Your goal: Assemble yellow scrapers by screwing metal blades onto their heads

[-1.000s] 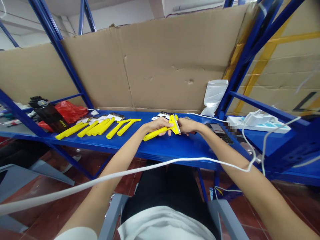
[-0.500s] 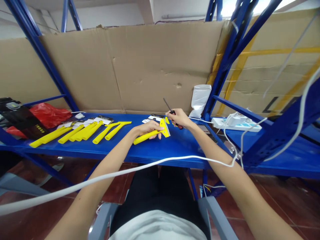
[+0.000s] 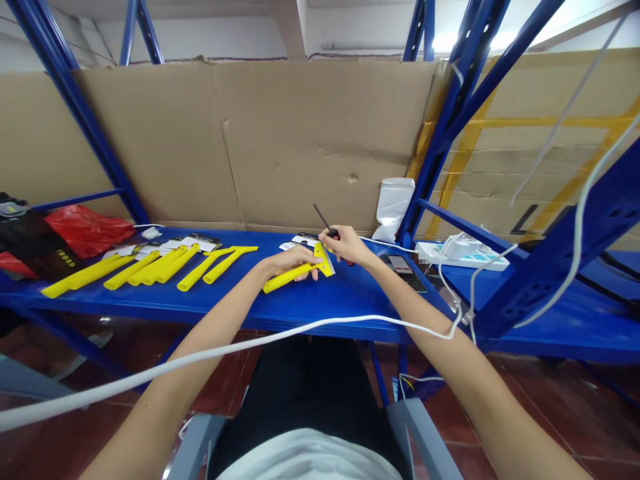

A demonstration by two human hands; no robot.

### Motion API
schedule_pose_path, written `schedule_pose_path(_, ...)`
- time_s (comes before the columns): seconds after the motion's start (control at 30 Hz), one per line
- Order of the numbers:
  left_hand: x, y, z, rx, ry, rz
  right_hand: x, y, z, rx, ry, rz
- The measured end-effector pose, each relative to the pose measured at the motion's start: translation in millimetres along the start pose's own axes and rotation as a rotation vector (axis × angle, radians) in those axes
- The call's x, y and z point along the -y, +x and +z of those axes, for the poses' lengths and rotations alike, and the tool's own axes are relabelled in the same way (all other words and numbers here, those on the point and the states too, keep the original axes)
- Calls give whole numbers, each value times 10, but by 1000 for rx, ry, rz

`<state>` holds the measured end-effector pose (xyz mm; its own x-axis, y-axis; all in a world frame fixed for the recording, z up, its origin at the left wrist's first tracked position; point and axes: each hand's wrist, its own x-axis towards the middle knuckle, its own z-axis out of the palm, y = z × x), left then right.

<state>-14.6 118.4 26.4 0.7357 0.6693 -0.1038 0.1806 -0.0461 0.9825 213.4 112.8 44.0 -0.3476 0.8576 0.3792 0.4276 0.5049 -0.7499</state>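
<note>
A yellow scraper [image 3: 286, 278] with a metal blade lies in my left hand [image 3: 296, 259], whose fingers close around it just below the head. The handle slants down to the left, and the blade faces right. My right hand [image 3: 350, 245] is closed on a screwdriver [image 3: 322, 216] with a dark shaft that points up and to the left, away from the scraper. The fingertips of this hand are right beside the blade; whether they touch it I cannot tell. Behind the hands are black-and-white packaging cards [image 3: 303, 240].
Several yellow scraper handles [image 3: 195, 272] lie in a row on the blue shelf [image 3: 300, 310], with cards behind them. A red plastic bag [image 3: 93, 227] and a black bag [image 3: 37, 240] are far left. At right are a phone [image 3: 404, 270] and power strip [image 3: 470, 259]. A white cable [image 3: 250, 345] crosses in front.
My right hand has come closer to the scraper head, with the screwdriver still in it. The view has shifted slightly, showing more of the phone. My left hand keeps its hold.
</note>
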Motion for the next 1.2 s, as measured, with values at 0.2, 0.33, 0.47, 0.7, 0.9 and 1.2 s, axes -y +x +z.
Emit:
schedule_pose_path(0.2, 110, 74, -38, -53, -23, -42, -52, 4, 61, 13, -248, -111)
schedule_pose_path(0.33, 174, 123, -69, -73, -40, -64, -57, 5, 69, 47, -241, -123)
schedule_pose_path(0.47, 191, 130, -73, -74, -65, -39, -54, -16, 74, 74, -166, -66)
schedule_pose_path(0.7, 164, 108, -36, -54, -55, -10, -45, -33, 105, 141, 76, 87)
schedule_pose_path(0.9, 73, 41, 20, -64, -5, -28, -84, 2, 116, 102, 295, 241)
schedule_pose_path(1.2, -28, -30, 54, -31, 34, 20, -152, 19, 63, 190, 432, 311)
